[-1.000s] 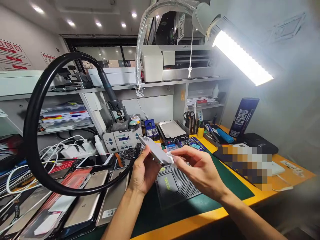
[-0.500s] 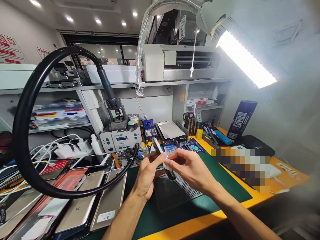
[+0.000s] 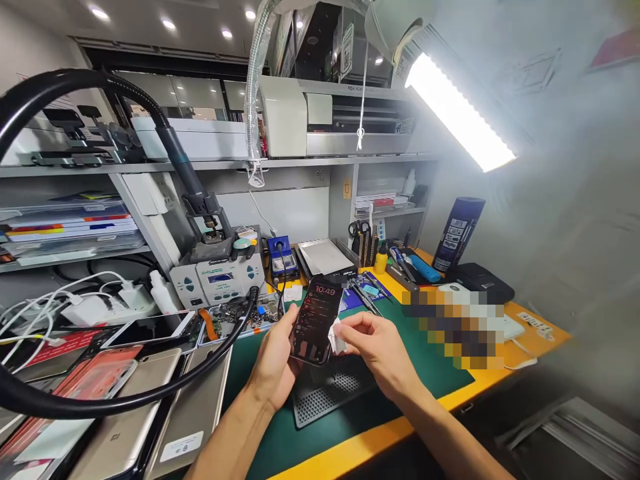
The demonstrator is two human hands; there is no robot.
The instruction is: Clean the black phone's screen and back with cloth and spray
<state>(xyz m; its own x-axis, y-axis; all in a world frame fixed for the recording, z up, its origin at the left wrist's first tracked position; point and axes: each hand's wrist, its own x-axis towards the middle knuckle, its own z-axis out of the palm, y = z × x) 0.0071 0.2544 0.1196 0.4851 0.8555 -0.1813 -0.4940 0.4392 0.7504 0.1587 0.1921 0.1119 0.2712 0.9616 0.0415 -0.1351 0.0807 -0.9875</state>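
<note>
A smartphone (image 3: 316, 319) faces me with its dark screen lit, showing 10:49. My left hand (image 3: 276, 363) grips it by its left edge and from behind. Pinched in the fingers of my right hand (image 3: 376, 347) is a small crumpled white tissue (image 3: 337, 337), close against the phone's lower right edge. Below both hands, a dark perforated mat (image 3: 320, 403) lies on the green work mat (image 3: 270, 433).
Several phones (image 3: 143, 407) lie at the left under a black flexible hose (image 3: 125, 403). Behind are a hot-air station (image 3: 220, 277), a parts tray (image 3: 215, 327) and a heating plate (image 3: 325, 257). Tweezers (image 3: 365, 297) lie beyond the phone. A yellow bottle (image 3: 381, 260) stands to the right.
The phone has turned from edge-on to screen toward me, and its screen now shows lit. My right hand stays at its right side with the tissue. The camera view has shifted right.
</note>
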